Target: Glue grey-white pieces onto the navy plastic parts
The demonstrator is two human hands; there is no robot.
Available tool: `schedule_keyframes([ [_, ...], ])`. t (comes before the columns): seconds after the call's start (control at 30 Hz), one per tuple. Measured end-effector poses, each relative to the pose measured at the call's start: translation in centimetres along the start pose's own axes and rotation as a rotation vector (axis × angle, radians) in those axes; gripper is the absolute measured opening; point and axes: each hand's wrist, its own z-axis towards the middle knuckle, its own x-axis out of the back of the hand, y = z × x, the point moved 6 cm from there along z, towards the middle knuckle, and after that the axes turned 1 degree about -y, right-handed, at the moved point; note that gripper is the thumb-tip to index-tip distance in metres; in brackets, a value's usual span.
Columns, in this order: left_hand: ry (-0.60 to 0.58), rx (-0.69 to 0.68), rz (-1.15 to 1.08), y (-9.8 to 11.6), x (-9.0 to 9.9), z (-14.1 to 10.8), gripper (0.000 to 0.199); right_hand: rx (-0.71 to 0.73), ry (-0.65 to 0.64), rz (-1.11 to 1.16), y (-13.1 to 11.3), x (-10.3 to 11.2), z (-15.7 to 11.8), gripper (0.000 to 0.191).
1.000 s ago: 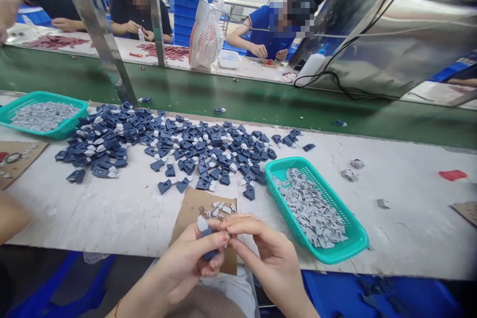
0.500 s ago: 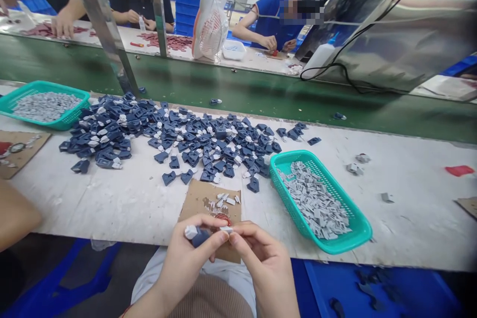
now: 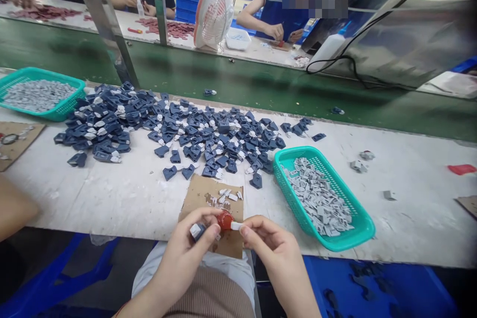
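Observation:
My left hand (image 3: 190,248) is closed around a dark blue plastic part (image 3: 197,231) with a pale grey end; the fingers hide much of it. Between the thumb and fingers of my right hand (image 3: 274,246) is a small light grey plastic piece (image 3: 236,226), held at its right end. Its left end meets or overlaps a red round object (image 3: 225,219) on the cardboard sheet (image 3: 199,191); whether they touch I cannot tell. Several loose grey pieces (image 3: 231,196) lie on the cardboard beyond my hands, by whitish smears.
A large pile of dark blue parts (image 3: 208,139) spreads behind the cardboard. Green baskets of grey pieces stand right (image 3: 363,231) and far left (image 3: 70,107). A blue crate (image 3: 410,288) sits below the table edge. Another person's arm (image 3: 15,206) reaches in at left; co-workers sit across the green belt (image 3: 179,67).
My hands have moved apart, the right one drawing to the right with the grey piece. More of the red object shows between them. The view has tilted slightly.

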Motion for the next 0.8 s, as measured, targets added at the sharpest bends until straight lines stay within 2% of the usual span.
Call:
schedule_keyframes([
  [0.07,0.035,0.022,0.014,-0.1,0.9,-0.1,0.028,-0.064,0.007,0.052,0.8,0.4,0.6,0.035],
  [0.2,0.052,-0.069,0.114,0.3,2.2,-0.3,0.032,-0.159,-0.047,0.109,2.3,0.0,1.5,0.038],
  [0.4,0.029,-0.043,0.285,-0.1,3.5,0.0,0.031,-0.193,-0.038,0.068,3.1,-0.2,1.9,0.04],
  [0.67,-0.002,-0.084,0.158,-0.2,3.9,0.7,0.021,-0.199,-0.049,0.075,2.6,-0.2,1.7,0.037],
  [0.8,0.054,-0.132,0.112,0.3,3.8,0.3,0.019,-0.196,-0.048,0.112,2.5,-0.1,1.5,0.036],
])
